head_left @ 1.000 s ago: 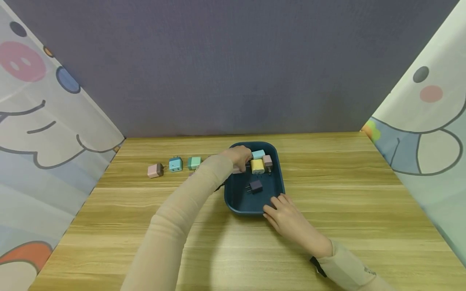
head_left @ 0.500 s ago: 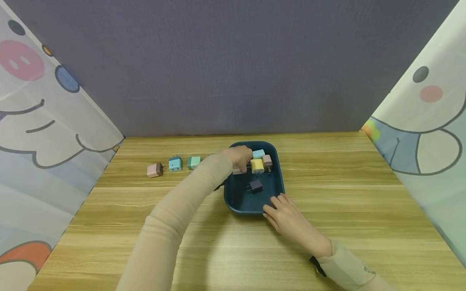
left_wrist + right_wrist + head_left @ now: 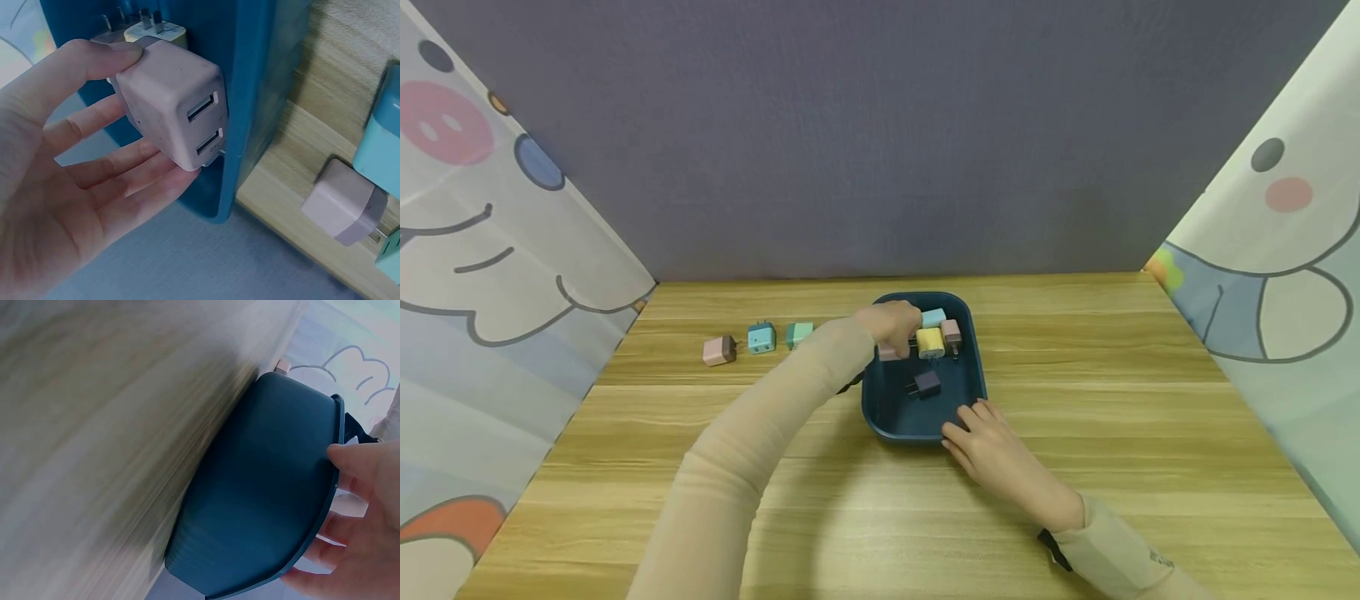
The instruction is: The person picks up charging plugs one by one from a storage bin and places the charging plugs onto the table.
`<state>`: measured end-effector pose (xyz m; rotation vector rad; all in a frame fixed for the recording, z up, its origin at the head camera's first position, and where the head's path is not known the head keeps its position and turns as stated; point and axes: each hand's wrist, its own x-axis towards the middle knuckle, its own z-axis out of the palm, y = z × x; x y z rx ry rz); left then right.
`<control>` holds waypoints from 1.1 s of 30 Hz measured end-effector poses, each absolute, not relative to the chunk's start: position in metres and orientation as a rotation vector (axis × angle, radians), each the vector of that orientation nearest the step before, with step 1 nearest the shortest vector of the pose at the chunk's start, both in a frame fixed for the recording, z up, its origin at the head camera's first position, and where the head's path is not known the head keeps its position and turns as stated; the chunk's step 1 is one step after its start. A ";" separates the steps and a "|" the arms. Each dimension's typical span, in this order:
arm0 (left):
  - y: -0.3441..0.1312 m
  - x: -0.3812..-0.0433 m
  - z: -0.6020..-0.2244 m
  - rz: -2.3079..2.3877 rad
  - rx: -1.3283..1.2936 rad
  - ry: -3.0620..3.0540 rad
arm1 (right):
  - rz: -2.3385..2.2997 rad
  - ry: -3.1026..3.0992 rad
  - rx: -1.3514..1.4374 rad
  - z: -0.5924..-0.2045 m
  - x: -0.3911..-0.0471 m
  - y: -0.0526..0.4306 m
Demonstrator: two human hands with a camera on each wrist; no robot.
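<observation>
A pink USB wall charger (image 3: 178,94) with two ports is pinched between the thumb and fingers of my left hand (image 3: 891,325), inside the left part of a dark blue bin (image 3: 887,437). A yellow charger (image 3: 930,342) lies just right of that hand. Beyond it are a light blue charger (image 3: 933,317) and another pink charger (image 3: 951,332). Nearer the front of the bin lies a dark purple charger (image 3: 927,383). My right hand (image 3: 1000,458) grips the bin's front right corner; in the right wrist view the thumb is outside the rim, the fingers inside.
Left of the bin, on the wooden table (image 3: 1112,400), stand a pink-and-brown charger (image 3: 720,351), a blue charger (image 3: 762,337) and a green charger (image 3: 800,334). My left sleeve covers part of this row; the left wrist view shows a further pink charger (image 3: 345,201) there. A grey panel (image 3: 880,142) stands behind.
My left hand has edged slightly right inside the bin, while its forearm has swung a little to the left. The right hand and the bin have stayed put.
</observation>
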<state>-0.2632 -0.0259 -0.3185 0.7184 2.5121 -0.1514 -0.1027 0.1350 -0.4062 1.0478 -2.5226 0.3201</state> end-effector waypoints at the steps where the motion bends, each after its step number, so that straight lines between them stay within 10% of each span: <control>1: -0.026 -0.262 -0.318 -0.148 0.719 2.512 | 0.320 -2.520 1.048 -0.406 -0.103 0.135; 33: -0.048 -0.241 -0.296 -0.009 0.869 2.533 | 0.341 -2.480 1.061 -0.407 -0.103 0.135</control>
